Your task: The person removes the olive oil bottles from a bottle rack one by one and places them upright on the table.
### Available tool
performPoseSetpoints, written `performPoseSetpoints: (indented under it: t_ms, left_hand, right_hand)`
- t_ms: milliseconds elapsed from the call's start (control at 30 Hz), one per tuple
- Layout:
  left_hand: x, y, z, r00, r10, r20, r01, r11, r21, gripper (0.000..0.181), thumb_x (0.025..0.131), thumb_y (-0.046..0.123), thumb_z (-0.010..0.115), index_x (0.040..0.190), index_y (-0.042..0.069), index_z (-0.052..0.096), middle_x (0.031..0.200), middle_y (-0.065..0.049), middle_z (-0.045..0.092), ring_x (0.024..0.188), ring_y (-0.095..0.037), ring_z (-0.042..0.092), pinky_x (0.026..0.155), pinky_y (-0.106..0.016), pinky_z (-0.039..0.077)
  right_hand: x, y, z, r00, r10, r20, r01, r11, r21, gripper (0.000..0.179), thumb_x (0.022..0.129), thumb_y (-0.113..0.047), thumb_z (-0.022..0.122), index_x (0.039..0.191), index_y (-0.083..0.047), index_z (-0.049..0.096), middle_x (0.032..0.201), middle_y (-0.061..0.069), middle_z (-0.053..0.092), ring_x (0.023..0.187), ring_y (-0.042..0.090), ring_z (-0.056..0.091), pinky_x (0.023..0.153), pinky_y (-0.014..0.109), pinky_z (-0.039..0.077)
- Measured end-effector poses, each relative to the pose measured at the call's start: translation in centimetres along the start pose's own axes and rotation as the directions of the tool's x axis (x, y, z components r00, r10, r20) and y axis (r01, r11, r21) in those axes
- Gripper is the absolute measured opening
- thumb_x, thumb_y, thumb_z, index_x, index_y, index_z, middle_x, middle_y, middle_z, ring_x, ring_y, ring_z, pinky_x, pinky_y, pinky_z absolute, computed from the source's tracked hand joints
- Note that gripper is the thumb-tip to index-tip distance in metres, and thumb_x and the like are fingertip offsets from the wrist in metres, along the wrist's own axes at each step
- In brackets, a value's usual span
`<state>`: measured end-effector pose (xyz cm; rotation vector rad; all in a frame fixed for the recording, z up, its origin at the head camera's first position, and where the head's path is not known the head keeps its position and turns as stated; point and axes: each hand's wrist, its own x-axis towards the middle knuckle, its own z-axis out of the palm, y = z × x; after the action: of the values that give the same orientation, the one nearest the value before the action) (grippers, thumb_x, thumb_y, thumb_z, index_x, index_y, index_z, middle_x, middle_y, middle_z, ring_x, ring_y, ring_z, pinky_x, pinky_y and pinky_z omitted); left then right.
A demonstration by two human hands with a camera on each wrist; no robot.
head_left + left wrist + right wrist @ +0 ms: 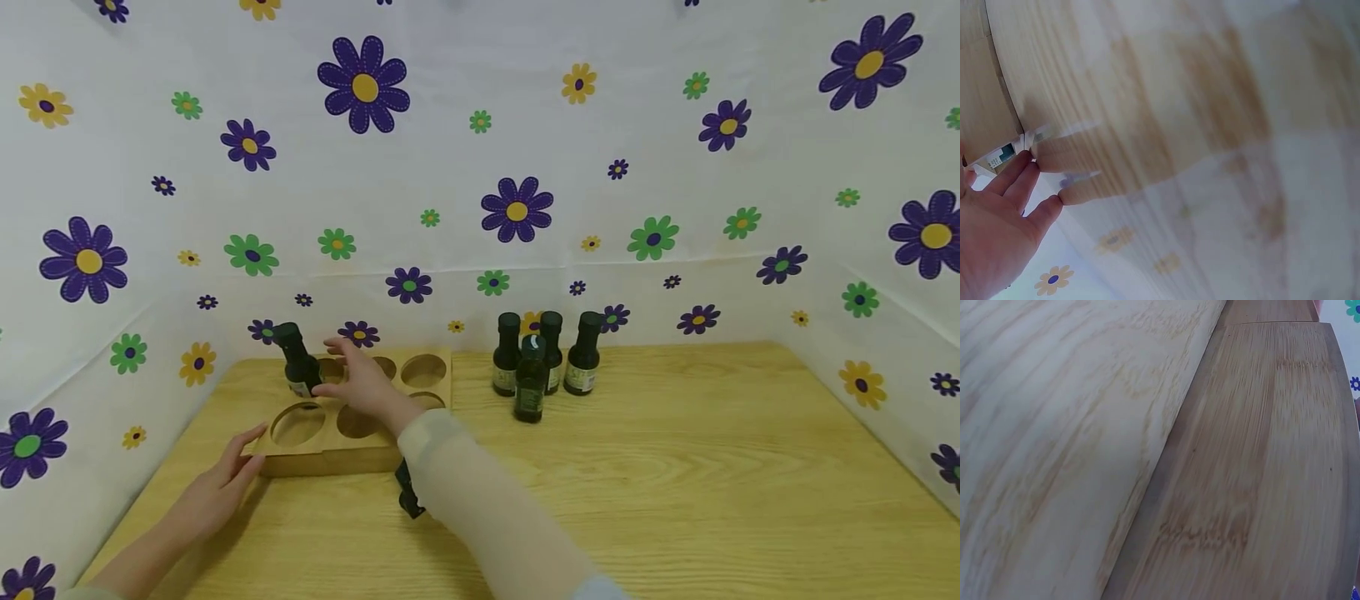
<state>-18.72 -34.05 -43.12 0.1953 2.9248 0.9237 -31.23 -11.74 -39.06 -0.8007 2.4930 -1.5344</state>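
Note:
A small dark bottle [300, 368] stands in the back left hole of a wooden rack [300, 465] with several round holes. Beside this bottle is my right hand [366, 382], its thumb and fingers spread apart. The thumb tip is close to the glass; whether it touches, I cannot tell. My left hand [213, 492] rests with nearly straight fingers against the rack's front left corner. In the left wrist view, the left hand's fingers [1016, 181] reach to the rack's edge. The right wrist view shows mostly the rack's wooden side [1254, 456].
Several more dark bottles [582, 358] stand grouped on the wooden table [675, 467], right of the rack. A black object [408, 492], partly hidden by my right sleeve, shows below the forearm. Flower-printed cloth [450, 167] encloses the table's back and sides.

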Motion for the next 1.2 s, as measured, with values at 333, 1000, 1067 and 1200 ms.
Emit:
performPoseSetpoints:
  t_ms: [333, 1000, 1067, 1200]
  left_hand:
    - [-0.2, 0.2, -0.3, 1.000, 0.009, -0.014, -0.009, 1.000, 0.005, 0.055, 0.107, 0.039, 0.031, 0.152, 0.009, 0.020, 0.130, -0.036, 0.050, 0.120, -0.052, 0.048, 0.088, -0.066, 0.039]
    - [-0.5, 0.5, -0.3, 1.000, 0.003, 0.003, -0.003, 1.000, -0.031, 0.055, 0.107, 0.039, 0.031, 0.151, 0.008, 0.021, 0.132, -0.035, 0.049, 0.121, -0.049, 0.048, 0.089, -0.064, 0.041]
    - [-0.5, 0.4, -0.2, 1.000, -0.002, 0.006, 0.002, 0.999, -0.036, 0.055, 0.107, 0.040, 0.031, 0.151, 0.009, 0.021, 0.132, -0.034, 0.050, 0.121, -0.049, 0.048, 0.089, -0.064, 0.040]
    - [-0.5, 0.4, -0.2, 1.000, -0.002, -0.005, 0.001, 0.999, -0.034, 0.054, 0.107, 0.040, 0.032, 0.151, 0.010, 0.023, 0.131, -0.035, 0.051, 0.120, -0.049, 0.049, 0.090, -0.064, 0.040]
  right_hand:
    - [0.9, -0.4, 0.5, 1.000, -0.017, 0.016, 0.018, 0.999, -0.033, 0.070, 0.088, -0.018, 0.074, 0.147, -0.015, 0.037, 0.147, 0.004, 0.044, 0.133, 0.020, 0.043, 0.105, 0.026, 0.035]
    - [2.2, -0.5, 1.2, 0.994, -0.017, 0.104, 0.032, 0.989, -0.145, 0.079, 0.089, -0.023, 0.074, 0.152, -0.016, 0.028, 0.149, 0.005, 0.042, 0.130, 0.018, 0.046, 0.105, 0.027, 0.035]
    - [2.1, -0.5, 1.4, 0.994, -0.012, 0.107, 0.029, 0.988, -0.152, 0.078, 0.089, -0.024, 0.074, 0.152, -0.016, 0.029, 0.149, 0.005, 0.043, 0.129, 0.018, 0.047, 0.105, 0.028, 0.036]
    - [2.3, -0.4, 1.5, 0.995, -0.029, 0.100, 0.045, 0.986, -0.160, 0.077, 0.089, -0.024, 0.074, 0.152, -0.015, 0.030, 0.146, 0.006, 0.046, 0.129, 0.019, 0.048, 0.105, 0.028, 0.035]
